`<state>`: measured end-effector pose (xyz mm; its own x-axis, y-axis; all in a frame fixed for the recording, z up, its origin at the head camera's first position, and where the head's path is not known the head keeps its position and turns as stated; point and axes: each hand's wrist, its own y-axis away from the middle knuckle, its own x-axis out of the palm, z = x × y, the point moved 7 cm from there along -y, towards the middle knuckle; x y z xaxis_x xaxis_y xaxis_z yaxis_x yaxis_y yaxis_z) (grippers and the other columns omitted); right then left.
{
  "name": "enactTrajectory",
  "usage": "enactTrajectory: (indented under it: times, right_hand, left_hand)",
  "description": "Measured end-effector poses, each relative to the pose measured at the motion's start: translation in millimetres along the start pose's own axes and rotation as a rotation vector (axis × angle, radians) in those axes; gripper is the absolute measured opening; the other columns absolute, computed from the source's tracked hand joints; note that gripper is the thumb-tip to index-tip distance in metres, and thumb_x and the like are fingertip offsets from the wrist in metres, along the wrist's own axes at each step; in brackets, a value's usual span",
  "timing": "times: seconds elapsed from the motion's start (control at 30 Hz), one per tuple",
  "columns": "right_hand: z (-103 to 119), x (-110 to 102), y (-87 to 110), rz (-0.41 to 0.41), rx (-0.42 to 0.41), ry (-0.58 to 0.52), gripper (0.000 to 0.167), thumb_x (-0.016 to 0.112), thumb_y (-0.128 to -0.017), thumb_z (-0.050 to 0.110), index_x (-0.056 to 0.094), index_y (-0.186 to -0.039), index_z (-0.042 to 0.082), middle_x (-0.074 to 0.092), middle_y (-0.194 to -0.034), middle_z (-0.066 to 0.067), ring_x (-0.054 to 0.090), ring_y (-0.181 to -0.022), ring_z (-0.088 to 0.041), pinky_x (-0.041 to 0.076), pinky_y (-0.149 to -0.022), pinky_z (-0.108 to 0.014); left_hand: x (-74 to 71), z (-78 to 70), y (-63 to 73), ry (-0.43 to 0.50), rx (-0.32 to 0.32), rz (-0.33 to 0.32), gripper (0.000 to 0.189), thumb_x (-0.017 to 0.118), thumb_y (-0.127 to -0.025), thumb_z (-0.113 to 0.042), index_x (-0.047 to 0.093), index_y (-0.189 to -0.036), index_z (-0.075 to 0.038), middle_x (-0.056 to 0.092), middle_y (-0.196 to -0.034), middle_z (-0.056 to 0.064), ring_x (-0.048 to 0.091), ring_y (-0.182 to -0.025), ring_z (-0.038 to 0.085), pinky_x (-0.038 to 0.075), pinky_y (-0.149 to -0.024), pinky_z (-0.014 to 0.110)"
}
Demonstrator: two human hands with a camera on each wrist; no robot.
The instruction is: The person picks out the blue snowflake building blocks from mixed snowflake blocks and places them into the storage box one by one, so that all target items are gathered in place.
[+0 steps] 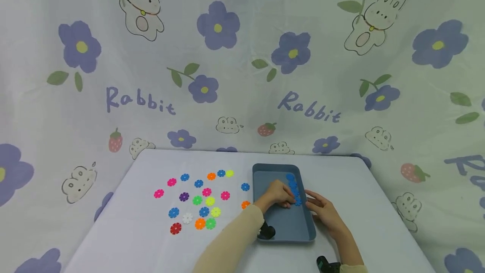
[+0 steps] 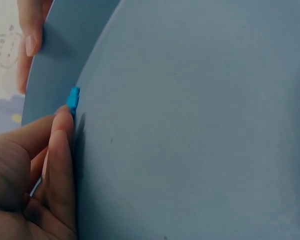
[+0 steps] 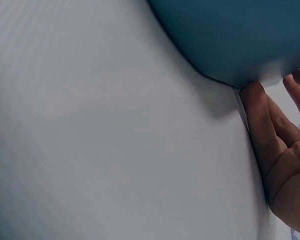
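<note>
A blue-grey tray point(image 1: 286, 224) lies on the table, with several blue notched plastic discs point(image 1: 293, 186) lined up along its right inner side. My left hand point(image 1: 279, 194) reaches into the tray and pinches a blue notched disc point(image 2: 73, 98), which sticks out edge-on past the fingertips in the left wrist view. The palm hides part of the tray floor. From outside, my right hand point(image 1: 325, 212) rests its extended fingertips against the tray's right wall. Those fingers point(image 3: 257, 107) touch the tray's underside edge in the right wrist view.
Left of the tray, loose notched discs in several colours are scattered, among them a red one point(image 1: 176, 228), a purple one point(image 1: 184, 196) and a white one point(image 1: 187, 218). An orange disc point(image 1: 246, 204) lies close to the left forearm. A patterned curtain point(image 1: 242, 75) hangs behind the table.
</note>
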<state>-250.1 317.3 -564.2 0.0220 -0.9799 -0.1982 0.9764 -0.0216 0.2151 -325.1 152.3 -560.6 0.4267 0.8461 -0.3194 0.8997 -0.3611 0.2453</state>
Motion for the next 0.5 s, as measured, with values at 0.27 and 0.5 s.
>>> enactTrajectory:
  times: [0.27, 0.5]
  right_hand:
    - [0.4, -1.9, -1.2, -0.001, 0.006, 0.030, 0.052, 0.066, -0.094, 0.023, 0.050, -0.142, 0.014, 0.052, -0.136, -0.022, 0.054, -0.119, -0.036, 0.052, -0.086, -0.047]
    - [-1.6, -2.5, 0.1, -0.031, 0.023, 0.023, 0.052, 0.067, -0.092, 0.023, 0.052, -0.141, 0.015, 0.053, -0.135, -0.021, 0.055, -0.118, -0.035, 0.053, -0.084, -0.045]
  left_hand:
    - [-6.6, -6.6, 7.8, 0.099, 0.021, 0.086, 0.008, 0.081, -0.077, -0.001, 0.077, -0.084, -0.003, 0.069, -0.065, 0.008, 0.069, -0.058, 0.020, 0.057, -0.052, 0.029]
    - [-39.0, -24.5, 8.8, 0.247, 0.053, 0.176, 0.019, 0.074, -0.085, -0.002, 0.072, -0.102, 0.004, 0.070, -0.087, 0.010, 0.071, -0.075, 0.025, 0.059, -0.073, 0.039]
